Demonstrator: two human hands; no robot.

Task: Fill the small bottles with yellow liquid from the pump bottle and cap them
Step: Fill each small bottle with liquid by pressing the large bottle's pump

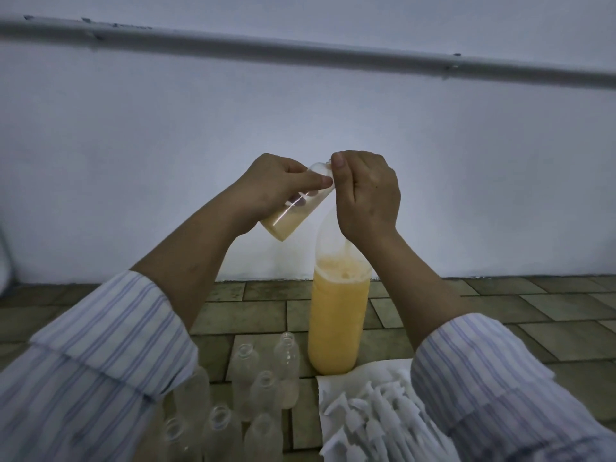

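Note:
My left hand (271, 188) holds a small clear bottle (295, 211), tilted with its mouth up to the right and yellow liquid in its lower part. My right hand (365, 195) is closed over the pump head of the tall pump bottle (336, 315), which stands on the tiled floor about two-thirds full of yellow liquid. The small bottle's mouth meets my right hand's fingers; the nozzle itself is hidden. Several empty small bottles (263, 385) stand in front of me. White pump caps (383, 415) lie in a pile at the lower right.
The caps rest on a white paper sheet (376, 370) beside the pump bottle. A white wall (300, 128) with a grey pipe (300, 51) rises just behind the tiled floor (533, 311). My striped sleeves cover both lower corners.

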